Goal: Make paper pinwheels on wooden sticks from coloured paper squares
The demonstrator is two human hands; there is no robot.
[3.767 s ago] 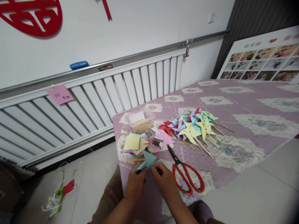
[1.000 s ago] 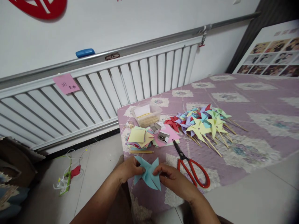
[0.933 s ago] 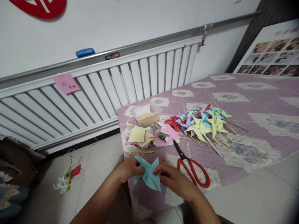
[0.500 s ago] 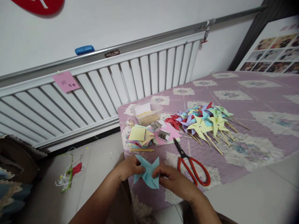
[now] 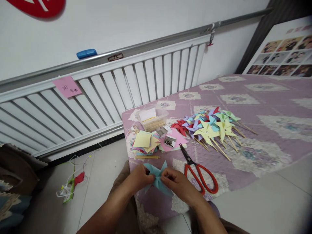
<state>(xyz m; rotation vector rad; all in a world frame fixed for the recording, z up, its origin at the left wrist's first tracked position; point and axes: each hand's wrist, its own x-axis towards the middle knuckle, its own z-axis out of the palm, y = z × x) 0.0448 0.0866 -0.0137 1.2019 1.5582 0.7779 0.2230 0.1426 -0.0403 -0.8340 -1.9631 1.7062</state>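
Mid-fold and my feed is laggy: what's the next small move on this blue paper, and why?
Probably pinch the gathered corners at the centre of the blue paper pinwheel with the left hand, freeing the right hand for a pin from the small box. Both hands grip it, and finished pinwheels show pinned centres.

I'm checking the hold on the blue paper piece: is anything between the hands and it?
Nothing visible: the left hand and right hand both pinch the blue paper piece directly. The red scissors lie apart, to its right.

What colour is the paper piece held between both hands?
Light blue. The paper piece is pinched between the left hand and right hand, seen in the head view.
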